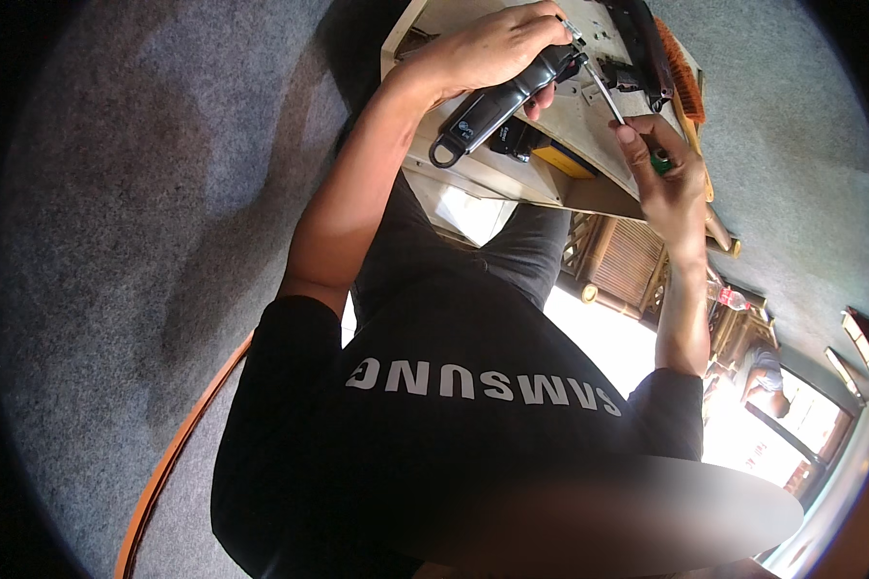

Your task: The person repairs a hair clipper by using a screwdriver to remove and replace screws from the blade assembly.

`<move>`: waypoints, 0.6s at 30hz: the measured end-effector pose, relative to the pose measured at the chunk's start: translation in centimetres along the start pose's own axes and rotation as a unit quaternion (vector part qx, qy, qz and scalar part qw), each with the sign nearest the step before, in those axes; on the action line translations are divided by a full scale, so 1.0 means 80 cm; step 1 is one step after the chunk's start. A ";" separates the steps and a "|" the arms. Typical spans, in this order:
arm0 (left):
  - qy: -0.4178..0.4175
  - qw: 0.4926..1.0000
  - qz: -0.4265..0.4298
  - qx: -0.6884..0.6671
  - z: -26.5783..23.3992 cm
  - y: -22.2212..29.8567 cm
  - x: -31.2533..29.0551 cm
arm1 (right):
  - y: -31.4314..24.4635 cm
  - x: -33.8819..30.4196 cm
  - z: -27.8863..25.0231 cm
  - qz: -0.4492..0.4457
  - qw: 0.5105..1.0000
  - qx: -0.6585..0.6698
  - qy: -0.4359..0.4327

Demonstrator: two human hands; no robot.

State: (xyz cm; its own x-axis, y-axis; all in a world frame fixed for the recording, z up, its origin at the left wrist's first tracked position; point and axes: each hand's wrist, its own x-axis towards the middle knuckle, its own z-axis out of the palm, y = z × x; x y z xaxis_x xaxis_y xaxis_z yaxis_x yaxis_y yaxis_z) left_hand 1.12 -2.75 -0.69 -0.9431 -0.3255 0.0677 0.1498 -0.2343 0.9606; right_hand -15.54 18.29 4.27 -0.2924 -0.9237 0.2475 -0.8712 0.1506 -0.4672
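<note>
My left hand (497, 43) is closed around a black hair clipper (497, 108), whose hanging loop points down toward my lap. The clipper's blade end is up by my thumb, partly covered by my fingers. Between thumb and fingers, my right hand (671, 169) grips a screwdriver (603, 93) with a thin metal shaft; a bit of green handle shows in the palm. The shaft's tip meets or nearly meets the clipper's blade end. Both hands are above a light wooden table (589, 121).
Small dark parts lie on the tabletop beside a long dark object (642, 43) and an orange-bristled brush (683, 77). Under the top are a black item (514, 140) and a yellow one (563, 161). Bamboo furniture (628, 261), a bottle (734, 300) and another person (768, 381) are at right.
</note>
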 end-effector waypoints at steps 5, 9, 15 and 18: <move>-0.027 0.998 0.028 0.042 0.005 -0.008 -0.006 | 0.009 0.014 -0.031 0.233 0.832 0.440 -0.244; -0.037 0.998 0.017 0.053 0.007 -0.007 -0.004 | 0.032 0.012 -0.020 0.254 0.682 0.624 -0.284; -0.051 0.998 0.030 0.029 0.003 -0.014 -0.003 | 0.023 0.016 -0.015 0.249 0.720 0.586 -0.274; -0.017 0.999 0.006 0.045 0.011 -0.005 -0.004 | 0.013 0.013 -0.017 0.239 0.852 0.410 -0.221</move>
State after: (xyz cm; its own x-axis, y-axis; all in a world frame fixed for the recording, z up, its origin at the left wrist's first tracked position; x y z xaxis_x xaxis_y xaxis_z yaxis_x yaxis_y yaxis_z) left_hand 1.13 -1.71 -0.90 -0.9512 -0.2961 0.0874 0.1356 -0.1464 0.9799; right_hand -17.26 17.93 5.18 -0.2011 -0.8959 -0.3962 -0.0731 0.4171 -0.9059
